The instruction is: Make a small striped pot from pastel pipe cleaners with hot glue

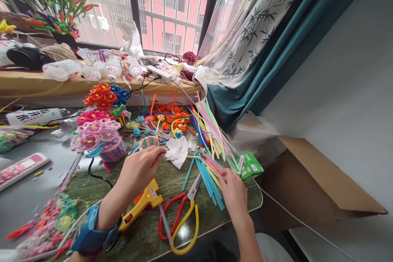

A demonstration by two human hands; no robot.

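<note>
My left hand point(145, 161), with a blue watch on its wrist, is raised over the table beside a crumpled white tissue point(177, 151). Its fingers are pinched, and what they hold, if anything, is too small to make out. At the right, the fingers of my right hand point(231, 184) close at the ends of pink stems point(211, 161), beside a bundle of blue stems point(208, 180). Between the hands lie scissors point(179, 221) with red and yellow handles. A yellow glue gun point(143, 204) rests under my left forearm.
Pots of fuzzy flowers point(98, 135) stand at the left. Long pastel stems point(215, 131) lie at the back right, near a green packet point(251, 165). Plastic bottles point(63, 69) line the windowsill. An open cardboard box point(331, 172) is beyond the right edge.
</note>
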